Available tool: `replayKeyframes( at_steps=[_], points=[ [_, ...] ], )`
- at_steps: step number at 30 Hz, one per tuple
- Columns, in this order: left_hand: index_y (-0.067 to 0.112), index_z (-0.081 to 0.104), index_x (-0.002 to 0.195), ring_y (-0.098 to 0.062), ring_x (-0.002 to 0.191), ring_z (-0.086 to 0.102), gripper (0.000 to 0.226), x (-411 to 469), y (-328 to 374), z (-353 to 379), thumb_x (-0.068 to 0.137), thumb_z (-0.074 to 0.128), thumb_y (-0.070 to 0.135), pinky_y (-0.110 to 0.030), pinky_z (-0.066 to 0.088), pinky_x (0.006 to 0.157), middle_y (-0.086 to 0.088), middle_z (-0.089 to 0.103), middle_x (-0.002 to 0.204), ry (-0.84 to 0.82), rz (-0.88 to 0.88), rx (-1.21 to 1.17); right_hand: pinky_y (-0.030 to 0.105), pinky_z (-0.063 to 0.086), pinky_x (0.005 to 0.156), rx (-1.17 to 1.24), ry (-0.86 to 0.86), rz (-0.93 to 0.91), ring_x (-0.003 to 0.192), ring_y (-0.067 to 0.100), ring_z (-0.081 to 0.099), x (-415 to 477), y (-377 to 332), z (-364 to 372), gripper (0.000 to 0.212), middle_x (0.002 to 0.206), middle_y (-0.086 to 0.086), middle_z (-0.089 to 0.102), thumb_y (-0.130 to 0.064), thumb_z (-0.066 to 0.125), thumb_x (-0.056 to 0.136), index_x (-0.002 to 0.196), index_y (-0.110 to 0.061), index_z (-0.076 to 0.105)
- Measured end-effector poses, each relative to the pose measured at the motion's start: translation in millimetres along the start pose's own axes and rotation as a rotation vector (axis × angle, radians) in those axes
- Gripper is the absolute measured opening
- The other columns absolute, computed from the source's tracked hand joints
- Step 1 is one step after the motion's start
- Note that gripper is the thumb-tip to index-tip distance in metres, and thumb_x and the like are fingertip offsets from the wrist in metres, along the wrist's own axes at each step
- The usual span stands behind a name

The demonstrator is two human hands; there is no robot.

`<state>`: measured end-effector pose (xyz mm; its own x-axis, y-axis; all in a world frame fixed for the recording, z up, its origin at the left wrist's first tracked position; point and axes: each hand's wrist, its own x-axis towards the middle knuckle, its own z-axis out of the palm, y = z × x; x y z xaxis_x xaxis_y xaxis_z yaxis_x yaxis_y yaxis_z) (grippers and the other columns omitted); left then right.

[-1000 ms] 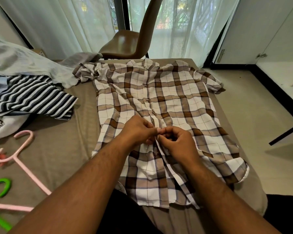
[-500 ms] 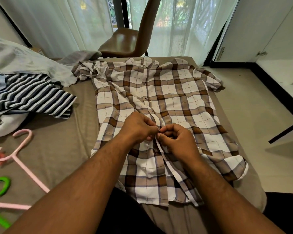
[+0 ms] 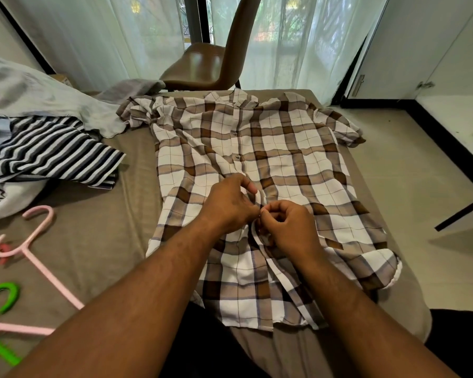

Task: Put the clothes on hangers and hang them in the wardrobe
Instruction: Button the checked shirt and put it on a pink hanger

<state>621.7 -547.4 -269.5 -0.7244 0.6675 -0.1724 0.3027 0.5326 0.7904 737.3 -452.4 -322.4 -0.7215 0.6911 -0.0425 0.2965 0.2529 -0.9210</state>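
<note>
- Hangers, green plastic hangers (image 3: 3,293), only partly in frame, lie far left of the brown-and-white checked shirt (image 3: 298,159), on the same taupe bed sheet (image 3: 115,241).
- Thin pink plastic hanger (image 3: 55,281) lies flat just right of the green ones, well left of the shirt.
- Navy-and-white striped garment (image 3: 55,151) sits crumpled left of the shirt, apart from it. The pale grey-blue cloth (image 3: 44,96) above it reaches the shirt's left sleeve.
- Shirt lies spread flat, front up, collar at the far end. Upper buttons are closed and the lower front edges are parted.
- Left hand (image 3: 230,205) rests on the shirt's mid-front, fingers curled, pinching the button strip.
- Right hand (image 3: 290,227) is beside it, fingertips meeting the left's, pinching the same strip.
- Brown moulded chair (image 3: 210,61) stands beyond the collar.
- White cabinet door (image 3: 421,50) stands far right of the shirt.
</note>
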Motion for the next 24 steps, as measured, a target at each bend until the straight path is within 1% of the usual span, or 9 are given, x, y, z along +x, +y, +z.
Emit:
replayKeyframes(
  at_steps=[3, 5, 7, 9, 11, 16, 19, 22, 24],
  points=[
    [0.023, 0.059, 0.098, -0.01, 0.068, 0.071, 0.03, 1, -1, 0, 0.082, 0.081, 0.01, -0.022, 0.058, 0.061, 0.001, 0.073, 0.076, -0.006, 0.008, 0.002, 0.031, 0.059, 0.057, -0.073, -0.011, -0.004, 0.064, 0.016, 0.069, 2, -2, 1, 0.012, 0.072, 0.001, 0.072, -0.022, 0.064, 0.096, 0.086, -0.021, 0.071],
    [0.02, 0.059, 0.099, -0.016, 0.07, 0.073, 0.028, 3, -2, -2, 0.083, 0.08, 0.01, -0.028, 0.061, 0.066, -0.005, 0.074, 0.078, -0.02, 0.005, -0.058, 0.03, 0.052, 0.049, 0.111, -0.067, 0.102, 0.055, 0.019, 0.062, 5, -7, -4, 0.019, 0.071, 0.006, 0.071, -0.019, 0.06, 0.099, 0.088, -0.009, 0.071],
    [0.018, 0.056, 0.1, -0.017, 0.067, 0.072, 0.028, 3, -3, -4, 0.086, 0.079, 0.009, -0.029, 0.06, 0.064, -0.01, 0.075, 0.08, -0.041, -0.003, -0.14, 0.027, 0.042, 0.045, 0.333, -0.146, 0.227, 0.049, 0.018, 0.05, 8, -12, -14, 0.026, 0.067, 0.01, 0.065, -0.016, 0.057, 0.101, 0.087, 0.002, 0.068],
    [0.016, 0.053, 0.101, -0.012, 0.06, 0.068, 0.026, 2, -3, -4, 0.089, 0.075, 0.007, -0.022, 0.055, 0.055, -0.013, 0.073, 0.081, -0.066, -0.036, -0.228, 0.025, 0.039, 0.043, 0.431, -0.224, 0.28, 0.047, 0.016, 0.046, 10, -12, -21, 0.026, 0.065, 0.01, 0.06, -0.017, 0.056, 0.102, 0.086, 0.001, 0.066],
    [0.014, 0.052, 0.101, -0.009, 0.056, 0.063, 0.025, 1, -3, -4, 0.091, 0.073, 0.005, -0.021, 0.05, 0.05, -0.011, 0.07, 0.077, -0.092, -0.091, -0.317, 0.024, 0.04, 0.044, 0.501, -0.248, 0.284, 0.049, 0.015, 0.047, 12, -11, -21, 0.023, 0.066, 0.009, 0.06, -0.016, 0.057, 0.102, 0.087, 0.0, 0.065],
    [0.015, 0.054, 0.101, -0.019, 0.063, 0.055, 0.022, 1, -5, -3, 0.091, 0.073, 0.01, -0.033, 0.047, 0.058, -0.012, 0.062, 0.074, -0.133, -0.148, -0.384, 0.026, 0.045, 0.049, 0.543, -0.2, 0.259, 0.058, 0.017, 0.053, 10, -6, -15, 0.016, 0.075, 0.012, 0.065, -0.014, 0.059, 0.102, 0.096, -0.002, 0.068],
    [0.013, 0.055, 0.107, -0.021, 0.067, 0.058, 0.026, -2, -4, -1, 0.09, 0.075, 0.009, -0.033, 0.048, 0.058, -0.016, 0.065, 0.079, -0.098, -0.16, -0.406, 0.028, 0.048, 0.052, 0.475, -0.176, 0.222, 0.065, 0.02, 0.058, 6, -8, -16, 0.016, 0.076, 0.009, 0.069, -0.022, 0.066, 0.098, 0.103, -0.007, 0.067],
    [0.015, 0.057, 0.109, -0.023, 0.076, 0.066, 0.029, -5, -2, -2, 0.088, 0.076, 0.012, -0.031, 0.052, 0.06, -0.018, 0.073, 0.097, -0.06, -0.179, -0.389, 0.025, 0.047, 0.052, 0.218, -0.24, 0.16, 0.064, 0.012, 0.06, -3, -15, -22, 0.039, 0.076, 0.002, 0.068, -0.037, 0.082, 0.082, 0.111, -0.023, 0.06],
    [0.017, 0.059, 0.108, -0.021, 0.079, 0.069, 0.026, -7, -2, -4, 0.089, 0.076, 0.019, -0.029, 0.053, 0.059, -0.014, 0.074, 0.098, -0.044, -0.163, -0.282, 0.021, 0.048, 0.056, -0.038, -0.342, 0.106, 0.066, 0.006, 0.059, -9, -22, -28, 0.056, 0.084, 0.002, 0.066, -0.036, 0.087, 0.077, 0.119, -0.03, 0.051]
  ],
)
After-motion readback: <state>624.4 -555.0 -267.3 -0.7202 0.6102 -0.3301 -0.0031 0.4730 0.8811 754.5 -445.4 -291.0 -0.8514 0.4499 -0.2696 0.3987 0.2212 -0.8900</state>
